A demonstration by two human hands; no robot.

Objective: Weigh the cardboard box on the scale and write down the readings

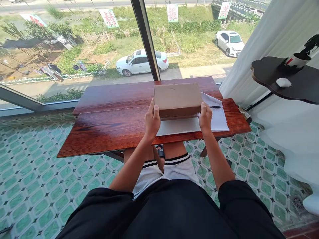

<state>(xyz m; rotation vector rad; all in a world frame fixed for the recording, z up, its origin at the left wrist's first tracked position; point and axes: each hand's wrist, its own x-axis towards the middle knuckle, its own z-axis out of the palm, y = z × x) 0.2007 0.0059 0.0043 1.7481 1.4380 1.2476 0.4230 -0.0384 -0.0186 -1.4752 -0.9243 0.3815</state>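
Note:
Between my two hands is a closed brown cardboard box (178, 96), its top face toward me. My left hand (152, 120) grips the box's left side near the front corner, thumb against the front. On the opposite side, my right hand (205, 116) holds the front right corner. Below the box's front edge shows a flat, pale grey-white object (180, 126) on the table; the box hides much of it, so I cannot tell its kind. White paper sheets (219, 121) stick out to the right, with a black pen (215, 107) on them.
The dark red wooden table (107, 129) stands against a large window. At the right, a dark wavy-edged shelf (296, 79) carries a small white rounded object (283, 82) and other items, beside a white curtain (281, 139). Green patterned tiles (62, 186) cover the floor.

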